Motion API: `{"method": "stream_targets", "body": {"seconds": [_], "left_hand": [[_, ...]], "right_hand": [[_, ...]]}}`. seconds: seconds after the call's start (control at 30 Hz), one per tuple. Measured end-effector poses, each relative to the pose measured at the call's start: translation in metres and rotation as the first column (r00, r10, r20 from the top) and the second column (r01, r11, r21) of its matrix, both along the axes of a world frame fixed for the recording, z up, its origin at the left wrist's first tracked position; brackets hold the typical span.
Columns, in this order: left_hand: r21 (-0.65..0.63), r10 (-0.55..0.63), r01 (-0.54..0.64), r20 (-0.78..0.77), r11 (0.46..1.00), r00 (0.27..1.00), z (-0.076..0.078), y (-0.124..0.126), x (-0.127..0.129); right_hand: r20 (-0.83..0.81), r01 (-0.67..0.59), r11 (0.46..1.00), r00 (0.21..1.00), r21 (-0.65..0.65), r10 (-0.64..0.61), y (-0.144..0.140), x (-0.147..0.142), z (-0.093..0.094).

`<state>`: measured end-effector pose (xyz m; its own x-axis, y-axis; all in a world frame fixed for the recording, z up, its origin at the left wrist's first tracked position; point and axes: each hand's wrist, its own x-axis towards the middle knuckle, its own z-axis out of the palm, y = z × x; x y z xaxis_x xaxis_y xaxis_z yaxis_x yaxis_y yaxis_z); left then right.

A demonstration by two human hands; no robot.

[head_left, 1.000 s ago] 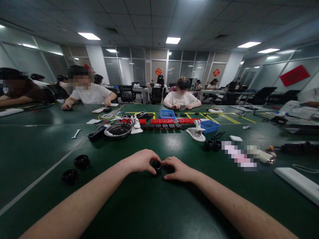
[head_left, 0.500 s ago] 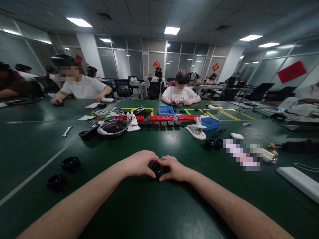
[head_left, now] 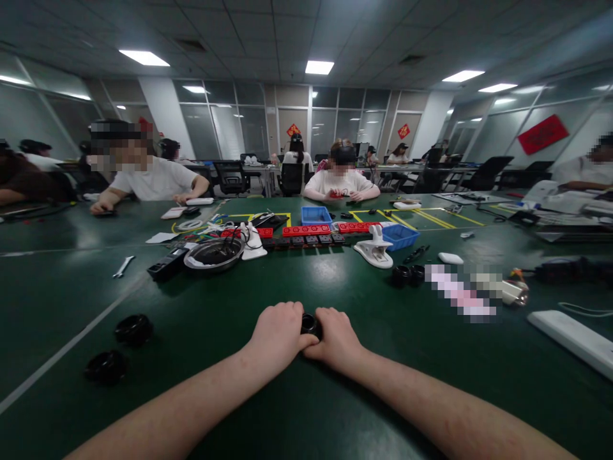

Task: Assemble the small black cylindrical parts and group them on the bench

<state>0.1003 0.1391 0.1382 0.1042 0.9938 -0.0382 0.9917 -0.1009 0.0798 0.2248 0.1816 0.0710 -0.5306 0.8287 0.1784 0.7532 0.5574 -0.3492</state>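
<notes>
Green work table in an open office, other people seated along the far side. Left hand and right hand meet at table centre, fingers curled, both closed around a small black round part held between them just above the surface; only its top shows. Two black rings lie well apart to the left. Farther back: metal bowl, white clamp, blue bin, row of red switch blocks. White bar at right edge.
</notes>
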Motion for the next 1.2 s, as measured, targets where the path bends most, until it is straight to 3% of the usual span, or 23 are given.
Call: {"method": "stream_targets", "body": {"seconds": [0.13, 0.3, 0.4, 0.63, 0.77, 1.0, 1.07, 1.2], "left_hand": [[0.035, -0.036, 0.034, 0.047, 0.999, 0.998, -0.005, 0.002, -0.005], [0.074, -0.125, 0.113, 0.186, 0.991, 0.975, -0.014, 0.006, -0.017], [0.054, -0.166, 0.157, 0.281, 0.986, 0.945, -0.014, 0.008, -0.021], [0.037, -0.355, 0.363, 0.325, 0.931, 0.877, -0.002, 0.012, -0.029], [0.024, -0.405, 0.424, 0.349, 0.906, 0.845, 0.001, 0.014, -0.033], [0.001, -0.398, 0.427, 0.363, 0.904, 0.842, 0.001, 0.014, -0.033], [0.000, -0.379, 0.405, 0.352, 0.915, 0.856, 0.000, 0.014, -0.031], [-0.005, -0.278, 0.294, 0.310, 0.956, 0.909, -0.006, 0.011, -0.025]], "right_hand": [[-0.005, -0.017, 1.000, 1.000, 0.024, 0.017, -0.002, 0.002, 0.004], [-0.187, -0.298, 0.952, 0.941, -0.063, 0.282, 0.015, 0.009, 0.002], [-0.227, -0.396, 0.905, 0.906, -0.155, 0.357, 0.026, 0.013, 0.001], [-0.281, -0.424, 0.881, 0.889, -0.209, 0.362, 0.030, 0.014, 0.001], [-0.260, -0.431, 0.874, 0.891, -0.222, 0.373, 0.031, 0.017, 0.004], [-0.265, -0.596, 0.754, 0.801, -0.276, 0.537, 0.037, 0.023, 0.019], [-0.261, -0.570, 0.768, 0.820, -0.292, 0.510, 0.038, 0.023, 0.018], [-0.199, -0.378, 0.884, 0.922, -0.275, 0.332, 0.032, 0.018, 0.009]]}}
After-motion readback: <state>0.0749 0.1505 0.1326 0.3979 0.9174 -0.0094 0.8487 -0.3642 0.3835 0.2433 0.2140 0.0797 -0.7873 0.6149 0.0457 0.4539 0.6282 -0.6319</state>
